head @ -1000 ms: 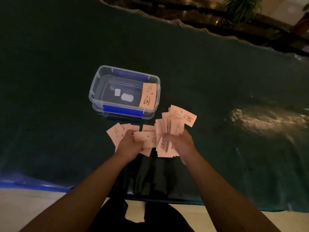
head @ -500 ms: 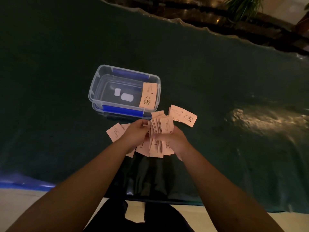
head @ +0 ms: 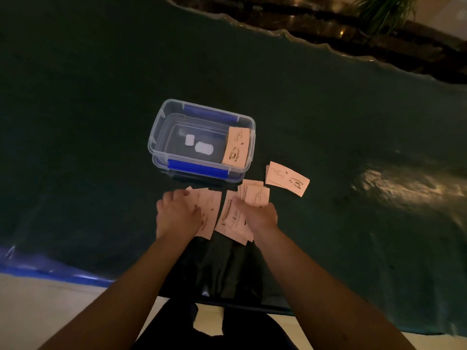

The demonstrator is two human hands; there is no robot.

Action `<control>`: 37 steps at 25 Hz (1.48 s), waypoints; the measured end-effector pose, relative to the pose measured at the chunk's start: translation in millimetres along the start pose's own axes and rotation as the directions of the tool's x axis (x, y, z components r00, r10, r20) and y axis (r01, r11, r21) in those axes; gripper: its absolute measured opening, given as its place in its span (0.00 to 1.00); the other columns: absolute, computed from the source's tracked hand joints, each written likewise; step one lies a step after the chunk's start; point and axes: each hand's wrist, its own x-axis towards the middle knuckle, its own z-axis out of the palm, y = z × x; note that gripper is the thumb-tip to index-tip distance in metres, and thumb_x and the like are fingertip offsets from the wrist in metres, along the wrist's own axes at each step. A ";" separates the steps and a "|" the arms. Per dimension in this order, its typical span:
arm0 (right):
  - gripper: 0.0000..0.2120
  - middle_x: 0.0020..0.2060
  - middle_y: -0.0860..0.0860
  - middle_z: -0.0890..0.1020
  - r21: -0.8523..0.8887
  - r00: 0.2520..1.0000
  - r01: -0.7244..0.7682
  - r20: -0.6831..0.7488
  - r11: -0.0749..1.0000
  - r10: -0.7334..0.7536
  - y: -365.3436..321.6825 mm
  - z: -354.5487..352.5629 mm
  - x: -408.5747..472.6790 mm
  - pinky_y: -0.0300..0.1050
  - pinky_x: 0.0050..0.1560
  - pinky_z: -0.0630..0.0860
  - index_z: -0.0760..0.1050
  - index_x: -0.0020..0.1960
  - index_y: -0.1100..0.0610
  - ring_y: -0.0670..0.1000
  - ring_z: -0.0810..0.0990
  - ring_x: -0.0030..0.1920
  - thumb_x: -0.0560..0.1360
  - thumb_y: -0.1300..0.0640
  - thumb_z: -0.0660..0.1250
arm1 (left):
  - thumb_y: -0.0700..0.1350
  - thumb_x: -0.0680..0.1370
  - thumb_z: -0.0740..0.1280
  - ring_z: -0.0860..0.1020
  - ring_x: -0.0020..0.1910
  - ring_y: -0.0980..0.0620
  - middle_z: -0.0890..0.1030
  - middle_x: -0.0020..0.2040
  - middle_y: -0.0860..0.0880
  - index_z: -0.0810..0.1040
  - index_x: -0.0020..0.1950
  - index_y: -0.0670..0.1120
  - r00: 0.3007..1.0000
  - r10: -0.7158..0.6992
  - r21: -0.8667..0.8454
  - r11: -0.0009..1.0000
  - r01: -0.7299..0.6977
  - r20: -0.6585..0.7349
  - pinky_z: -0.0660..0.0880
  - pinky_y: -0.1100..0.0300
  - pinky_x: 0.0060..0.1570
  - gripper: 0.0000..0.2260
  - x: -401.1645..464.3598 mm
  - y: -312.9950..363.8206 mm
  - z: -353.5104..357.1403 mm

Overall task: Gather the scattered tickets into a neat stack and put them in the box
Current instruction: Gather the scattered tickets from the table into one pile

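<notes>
A clear plastic box [head: 161,132] with blue clips sits on the dark green table cover, and one pink ticket [head: 236,149] leans inside its right end. My right hand [head: 255,214] grips an uneven bundle of pink tickets [head: 254,195] just in front of the box. My left hand [head: 177,213] lies flat with spread fingers on loose tickets [head: 209,210] spread on the cover. A small neat stack of tickets [head: 286,178] rests apart to the right of the box.
The dark green cover [head: 101,97] spans the table, with a wrinkled shiny patch [head: 404,188] at the right. A blue edge [head: 50,269] runs along the near left. Plants [head: 384,8] and a dark ledge lie beyond the far edge.
My left hand has left the bundle and dropped onto the loose tickets at the left. My right hand still holds the bundle, shifted slightly right.
</notes>
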 end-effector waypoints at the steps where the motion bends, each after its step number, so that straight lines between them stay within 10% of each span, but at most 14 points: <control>1: 0.43 0.64 0.53 0.83 -0.017 1.000 0.002 -0.010 1.000 -0.002 -2.0 3.4 -1.0 0.48 0.43 0.79 0.70 0.76 0.52 0.53 0.84 0.54 0.68 0.37 0.82 | 0.50 0.76 0.76 0.71 0.71 0.42 0.71 0.72 0.42 0.68 0.76 0.46 0.997 -0.074 0.013 0.997 0.074 0.005 0.72 0.44 0.68 0.31 -0.4 -5.7 -4.5; 11: 0.36 0.58 0.55 0.87 0.017 0.992 -0.036 0.119 0.999 0.034 -11.1 16.2 -6.5 0.57 0.54 0.86 0.74 0.72 0.53 0.56 0.88 0.53 0.70 0.48 0.84 | 0.45 0.70 0.82 0.76 0.70 0.40 0.77 0.71 0.42 0.62 0.79 0.45 0.972 -0.174 -0.212 0.955 0.206 0.159 0.78 0.40 0.66 0.44 8.5 0.8 3.5; 15: 0.30 0.54 0.55 0.88 0.082 0.979 -0.036 0.202 0.996 0.018 -8.4 15.0 -8.2 0.50 0.39 0.84 0.79 0.68 0.53 0.54 0.89 0.47 0.70 0.52 0.85 | 0.48 0.70 0.82 0.78 0.67 0.41 0.78 0.69 0.42 0.68 0.76 0.45 0.968 -0.172 -0.189 0.960 0.205 0.180 0.80 0.41 0.63 0.39 9.9 5.5 6.9; 26: 0.22 0.48 0.53 0.92 0.219 0.969 -0.084 0.244 0.972 0.029 11.5 -4.8 -2.5 0.61 0.55 0.86 0.84 0.62 0.49 0.56 0.90 0.51 0.70 0.50 0.84 | 0.46 0.76 0.77 0.82 0.59 0.47 0.77 0.68 0.45 0.76 0.71 0.49 0.976 -0.068 -0.120 0.988 0.094 0.206 0.82 0.49 0.58 0.25 5.4 15.1 9.9; 37: 0.18 0.53 0.53 0.86 0.139 0.976 -0.012 0.218 0.990 -0.019 7.7 20.3 -22.6 0.50 0.45 0.82 0.76 0.73 0.50 0.54 0.87 0.50 0.84 0.49 0.65 | 0.58 0.86 0.56 0.80 0.44 0.55 0.81 0.45 0.50 0.79 0.55 0.49 0.927 -0.104 -0.274 0.938 0.212 0.361 0.74 0.58 0.38 0.17 -1.7 38.2 19.1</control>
